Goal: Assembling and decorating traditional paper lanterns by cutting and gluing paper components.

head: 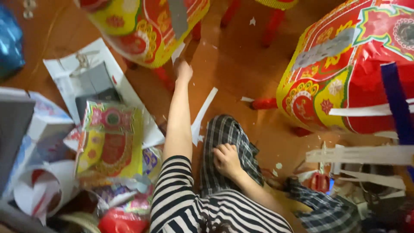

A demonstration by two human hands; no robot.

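At the far end of your outstretched left arm: your left hand [184, 71], fingers pressed together on a small white paper scrap [177, 52], which it holds up against the lower edge of a yellow-and-red paper figure [142, 26].
Just above that grip: a grey strip [177, 15] stuck down the figure's side.
Below and right of the grip: a long white paper strip [202, 115] lying on the brown floor [241, 64], beside your forearm.
Nearer you: your right hand [226, 159], fingers curled loosely, holding nothing, resting on your checked trouser knee [228, 133].
Left of the reaching arm: a printed yellow-and-red paper piece [110, 138] on top of white sheets [69, 71], with more loose coloured paper heaped below it.
Right of the resting hand: a second large red-and-yellow figure [345, 73], a dark blue strip [396, 103] hanging across it, and white paper strips [362, 154] stacked beneath.
Both sleeves: black-and-white striped [172, 190].
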